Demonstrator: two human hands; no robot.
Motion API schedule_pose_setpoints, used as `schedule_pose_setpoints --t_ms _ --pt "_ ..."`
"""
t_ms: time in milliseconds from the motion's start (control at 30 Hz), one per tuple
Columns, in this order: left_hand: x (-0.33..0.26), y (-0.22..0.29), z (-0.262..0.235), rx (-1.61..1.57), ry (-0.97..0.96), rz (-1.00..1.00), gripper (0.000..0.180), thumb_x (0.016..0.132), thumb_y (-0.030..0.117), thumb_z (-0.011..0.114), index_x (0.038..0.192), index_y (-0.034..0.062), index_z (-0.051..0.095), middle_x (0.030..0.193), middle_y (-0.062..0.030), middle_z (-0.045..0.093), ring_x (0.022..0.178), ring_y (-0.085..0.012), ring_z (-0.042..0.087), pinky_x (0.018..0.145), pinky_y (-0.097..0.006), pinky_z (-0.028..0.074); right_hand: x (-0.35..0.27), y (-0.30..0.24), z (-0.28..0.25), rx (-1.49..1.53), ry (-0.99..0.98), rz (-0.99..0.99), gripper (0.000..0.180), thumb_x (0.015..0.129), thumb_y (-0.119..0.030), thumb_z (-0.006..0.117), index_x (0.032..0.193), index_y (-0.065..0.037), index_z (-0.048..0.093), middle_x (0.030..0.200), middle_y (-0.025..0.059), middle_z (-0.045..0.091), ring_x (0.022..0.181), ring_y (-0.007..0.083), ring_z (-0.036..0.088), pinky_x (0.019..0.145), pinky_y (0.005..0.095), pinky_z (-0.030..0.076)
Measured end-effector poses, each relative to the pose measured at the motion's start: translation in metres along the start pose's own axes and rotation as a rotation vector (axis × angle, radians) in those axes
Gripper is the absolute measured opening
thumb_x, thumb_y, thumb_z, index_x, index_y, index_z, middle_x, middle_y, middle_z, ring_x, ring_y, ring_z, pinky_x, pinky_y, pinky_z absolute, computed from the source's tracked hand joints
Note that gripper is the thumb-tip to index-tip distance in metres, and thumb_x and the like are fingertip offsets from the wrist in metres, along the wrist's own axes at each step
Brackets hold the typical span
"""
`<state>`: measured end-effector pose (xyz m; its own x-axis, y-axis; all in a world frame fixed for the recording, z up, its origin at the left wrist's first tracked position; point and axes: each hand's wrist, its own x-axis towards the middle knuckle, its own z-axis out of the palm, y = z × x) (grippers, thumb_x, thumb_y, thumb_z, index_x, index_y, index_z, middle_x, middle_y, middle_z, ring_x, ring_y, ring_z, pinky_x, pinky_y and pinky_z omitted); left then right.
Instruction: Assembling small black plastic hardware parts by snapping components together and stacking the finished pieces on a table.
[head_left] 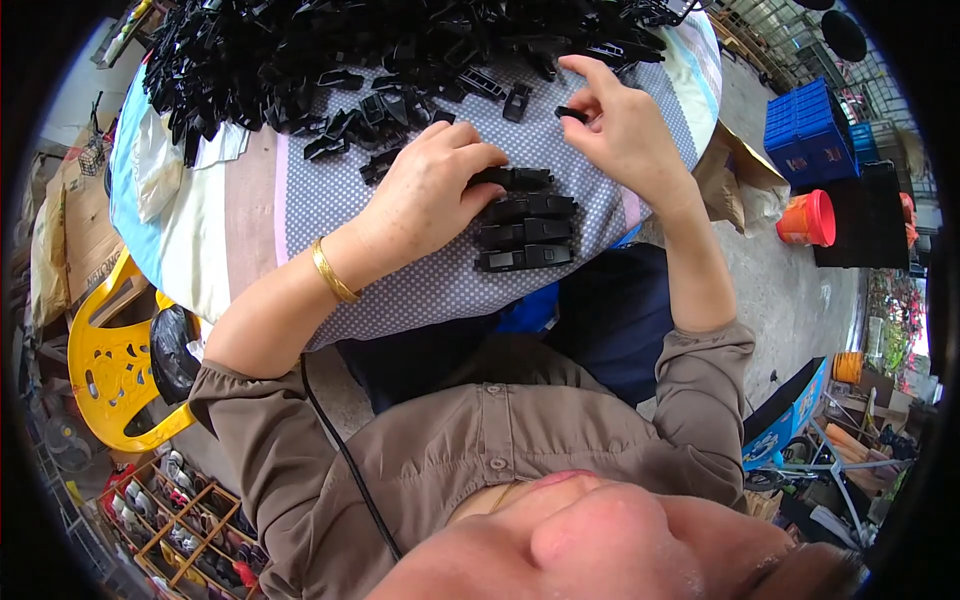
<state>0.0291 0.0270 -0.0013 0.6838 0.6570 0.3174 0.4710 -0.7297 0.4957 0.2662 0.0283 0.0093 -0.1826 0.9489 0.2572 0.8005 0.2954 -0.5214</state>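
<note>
My left hand [425,195], with a gold bracelet at the wrist, is closed around the left end of a black plastic part [525,180], thumb below and index finger above. Just nearer to me, several similar long black parts [527,257] lie stacked side by side in a row. Further right, my right hand [637,145] is raised over the table and pinches a small black plastic piece [571,113] between thumb and fingers. A loose black piece [516,102] lies between the hands. Beyond them spreads a large heap of black plastic parts [270,60].
A patterned cloth [400,300] covers the round table. At its left edge lies a clear plastic bag [157,165]. A yellow chair [108,370] stands at the left. On the right floor are a blue crate [810,130] and a red bucket [806,219]. A black cord [345,455] hangs before me.
</note>
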Motion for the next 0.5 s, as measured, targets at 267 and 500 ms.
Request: schedule_pose_setpoints --t_ms 267,500 --pt "0.002 0.004 -0.001 -0.011 0.003 -0.124 0.02 0.077 0.013 0.074 0.091 0.0006 0.066 0.09 -0.0121 0.062 0.091 -0.0288 0.059 0.083 -0.038 0.049 -0.018 -0.001 0.013 0.917 -0.242 -0.091 0.049 0.08 0.001 0.065 0.127 -0.003 0.056 0.108 0.0078 0.063 0.099 0.0141 0.061 0.091 0.0288 0.049" --pt "0.001 0.004 -0.002 -0.01 0.01 -0.132 0.019 0.075 0.013 0.075 0.087 0.0007 0.066 0.087 -0.0113 0.062 0.088 -0.0288 0.06 0.08 -0.038 0.049 -0.025 -0.003 -0.008 0.108 -0.087 -0.392 0.029 0.071 -0.005 0.071 0.1 -0.003 0.07 0.094 0.0106 0.067 0.088 0.0259 0.063 0.076 0.034 0.048"
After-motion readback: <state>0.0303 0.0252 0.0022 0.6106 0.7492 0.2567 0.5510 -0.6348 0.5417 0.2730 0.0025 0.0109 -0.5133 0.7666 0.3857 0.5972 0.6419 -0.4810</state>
